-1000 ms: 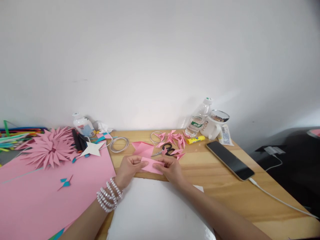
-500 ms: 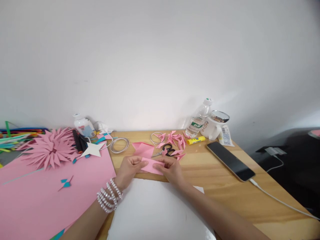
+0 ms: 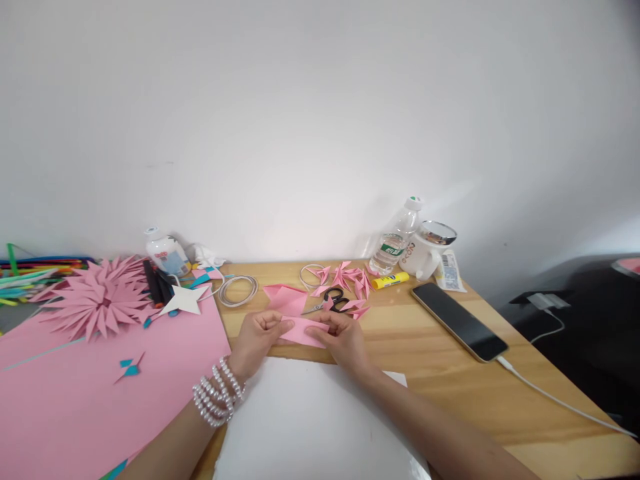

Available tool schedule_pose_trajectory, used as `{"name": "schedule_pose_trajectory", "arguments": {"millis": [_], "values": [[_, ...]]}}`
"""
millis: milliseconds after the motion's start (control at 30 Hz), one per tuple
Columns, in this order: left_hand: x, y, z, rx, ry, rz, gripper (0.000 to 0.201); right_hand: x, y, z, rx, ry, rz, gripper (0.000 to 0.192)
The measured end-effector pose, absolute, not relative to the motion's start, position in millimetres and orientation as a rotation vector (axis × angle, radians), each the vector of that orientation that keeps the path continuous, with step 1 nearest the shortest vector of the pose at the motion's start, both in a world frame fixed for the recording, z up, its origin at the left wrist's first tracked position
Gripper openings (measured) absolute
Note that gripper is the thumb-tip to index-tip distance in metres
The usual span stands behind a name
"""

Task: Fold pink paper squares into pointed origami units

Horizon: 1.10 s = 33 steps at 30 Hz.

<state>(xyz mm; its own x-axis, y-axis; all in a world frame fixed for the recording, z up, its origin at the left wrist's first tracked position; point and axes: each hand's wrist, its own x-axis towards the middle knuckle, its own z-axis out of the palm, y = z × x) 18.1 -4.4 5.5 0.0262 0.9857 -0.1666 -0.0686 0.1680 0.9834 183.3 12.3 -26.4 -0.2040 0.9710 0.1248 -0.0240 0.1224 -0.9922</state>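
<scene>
White sheet [image 3: 320, 420]: lies flat at the near edge of the table [image 3: 450, 360], under both forearms.
Large pink sheet [image 3: 90, 393]: covers the near left part of the table, with small teal scraps [image 3: 129, 365] on it.
Left hand [image 3: 257, 337]: fingers curled shut, thumb and fingertips pinching the left end of the folded pink paper [image 3: 305, 331]; beaded bracelets [image 3: 217, 393] on the wrist.
Right hand [image 3: 343, 337]: closed in a pinch on the paper's right end, thumb pressing along the top fold.
Folded pink paper: held just above the table's middle, at the far edge of the white sheet; a long narrow shape with a crease down it.
Progress: this piece looks part-folded, not yet pointed like the finished ones; by my reading several folds remain.
Done pieces: a cluster of small pink folded petals [image 3: 350, 277] beyond the hands, around the black scissors [image 3: 333, 300]; one larger folded pink piece [image 3: 285, 297] beside them.
Pink paper flower [image 3: 95, 300]: assembled, at the far left, next to a white paper star [image 3: 185, 299].
Far edge: wire coil [image 3: 239, 289], white bottle [image 3: 165, 252], yellow glue stick [image 3: 390, 280], water bottle [image 3: 397, 237], white mug [image 3: 425, 252].
Right side: smartphone [image 3: 459, 321] with its charging cable [image 3: 560, 400] running off toward the near right corner.
</scene>
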Motion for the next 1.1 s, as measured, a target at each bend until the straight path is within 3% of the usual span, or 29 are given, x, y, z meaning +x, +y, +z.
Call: {"name": "schedule_pose_trajectory", "arguments": {"millis": [367,767,1100], "values": [[20.2,-4.5,6.6,1.043,1.243,1.100,0.024,183.6,13.5,-20.4,-1.038,-1.397,1.317,0.015],[23.0,-7.3,0.6,1.005,1.194,1.037,0.030,183.9,12.0,-20.4,-1.107,-1.583,1.140,0.018],[22.6,-7.6,-0.2,0.976,1.125,1.030,0.025,183.9,10.3,-17.2,-1.084,-1.541,1.163,0.015]]}}
